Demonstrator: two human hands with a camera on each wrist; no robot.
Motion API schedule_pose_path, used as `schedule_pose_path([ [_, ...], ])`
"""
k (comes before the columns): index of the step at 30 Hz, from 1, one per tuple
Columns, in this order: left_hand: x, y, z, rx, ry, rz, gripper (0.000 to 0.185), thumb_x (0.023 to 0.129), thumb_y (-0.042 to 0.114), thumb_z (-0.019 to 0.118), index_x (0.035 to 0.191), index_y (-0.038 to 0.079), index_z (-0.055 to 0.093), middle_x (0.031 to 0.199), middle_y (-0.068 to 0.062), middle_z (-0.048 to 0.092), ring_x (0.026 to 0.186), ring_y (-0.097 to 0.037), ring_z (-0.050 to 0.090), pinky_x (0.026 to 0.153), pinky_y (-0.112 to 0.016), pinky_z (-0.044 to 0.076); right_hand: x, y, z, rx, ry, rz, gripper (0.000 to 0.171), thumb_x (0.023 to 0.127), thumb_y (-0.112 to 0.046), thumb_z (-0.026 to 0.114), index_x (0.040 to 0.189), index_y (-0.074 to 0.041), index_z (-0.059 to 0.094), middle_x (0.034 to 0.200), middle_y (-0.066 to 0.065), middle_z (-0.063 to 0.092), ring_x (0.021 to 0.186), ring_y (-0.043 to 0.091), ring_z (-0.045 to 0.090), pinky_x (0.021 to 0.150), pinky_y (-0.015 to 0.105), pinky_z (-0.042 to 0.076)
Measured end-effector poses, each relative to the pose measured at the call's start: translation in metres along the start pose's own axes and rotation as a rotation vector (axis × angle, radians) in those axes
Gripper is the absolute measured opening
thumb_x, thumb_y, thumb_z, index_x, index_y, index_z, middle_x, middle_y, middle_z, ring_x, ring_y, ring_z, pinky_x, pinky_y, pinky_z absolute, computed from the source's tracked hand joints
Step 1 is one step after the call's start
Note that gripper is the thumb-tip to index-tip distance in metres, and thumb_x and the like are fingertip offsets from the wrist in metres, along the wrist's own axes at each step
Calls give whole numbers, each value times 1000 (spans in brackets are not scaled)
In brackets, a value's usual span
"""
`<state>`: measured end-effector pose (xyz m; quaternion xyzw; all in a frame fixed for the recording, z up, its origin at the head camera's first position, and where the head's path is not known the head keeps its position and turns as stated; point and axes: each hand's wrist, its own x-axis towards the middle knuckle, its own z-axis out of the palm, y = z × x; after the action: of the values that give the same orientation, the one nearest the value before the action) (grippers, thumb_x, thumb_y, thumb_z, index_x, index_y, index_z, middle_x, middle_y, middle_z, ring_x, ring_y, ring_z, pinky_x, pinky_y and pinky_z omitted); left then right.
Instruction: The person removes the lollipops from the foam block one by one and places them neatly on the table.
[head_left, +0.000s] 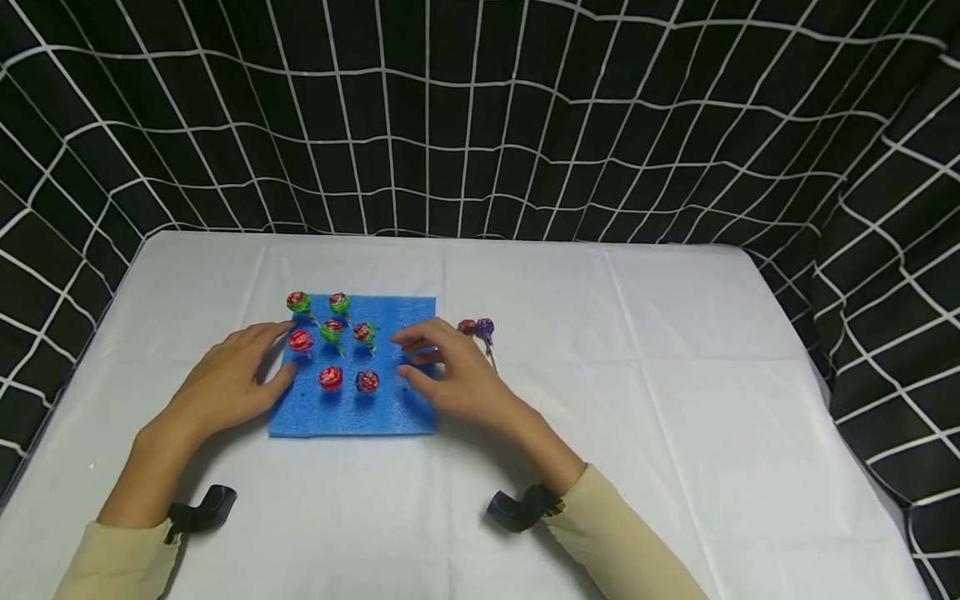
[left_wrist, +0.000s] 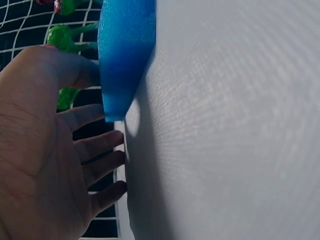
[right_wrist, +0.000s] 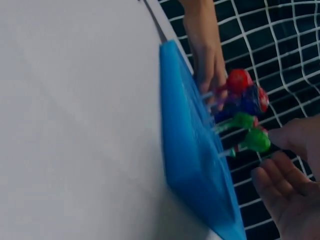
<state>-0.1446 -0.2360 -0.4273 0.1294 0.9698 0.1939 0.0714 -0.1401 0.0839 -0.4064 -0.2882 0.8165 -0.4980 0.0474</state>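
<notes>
Several wrapped lollipops stand on sticks in a flat blue foam block (head_left: 397, 417). Green ones, such as the green lollipop (head_left: 339, 303), fill the back and middle; a red lollipop (head_left: 331, 378) and a dark blue-and-red lollipop (head_left: 367, 381) are at the front. My left hand (head_left: 231, 375) is at the block's left edge, fingers relaxed, thumb right at the foam. Over the block's right part hovers my right hand (head_left: 461, 375), its fingers gently bent and holding nothing. In the right wrist view, a green lollipop (right_wrist: 257, 140) overlaps the right thumb's tip.
Just beyond the right hand, a purple lollipop (head_left: 485, 327) and a dark red lollipop (head_left: 467, 327) lie side by side on the white-covered table (head_left: 637, 467). Black cloth with white netting (head_left: 480, 125) rises behind the table and along both sides.
</notes>
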Motion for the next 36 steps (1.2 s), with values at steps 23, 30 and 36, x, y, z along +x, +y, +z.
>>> schedule_pose_path([
  [23,-2,0,-1,-13,-1,11,68,105,40,56,162,7,39,164,-27,43,152,-53,36,122,-75,29,4,-3,35,45,-93,19,33,96,1,70,129,-2,66,124,15,71,106,22,73,94,19,60],
  [30,-2,-2,-1,-13,0,13,68,105,40,56,162,7,39,164,-27,43,152,-53,37,121,-76,30,5,-2,39,54,-65,24,29,96,1,69,125,-2,68,111,13,76,99,20,75,90,21,62],
  [36,-1,-2,-1,-16,0,21,68,105,40,56,162,8,39,163,-26,44,152,-53,37,121,-76,30,4,1,41,61,-32,47,29,96,2,69,125,-4,68,111,12,76,102,21,77,89,19,61],
])
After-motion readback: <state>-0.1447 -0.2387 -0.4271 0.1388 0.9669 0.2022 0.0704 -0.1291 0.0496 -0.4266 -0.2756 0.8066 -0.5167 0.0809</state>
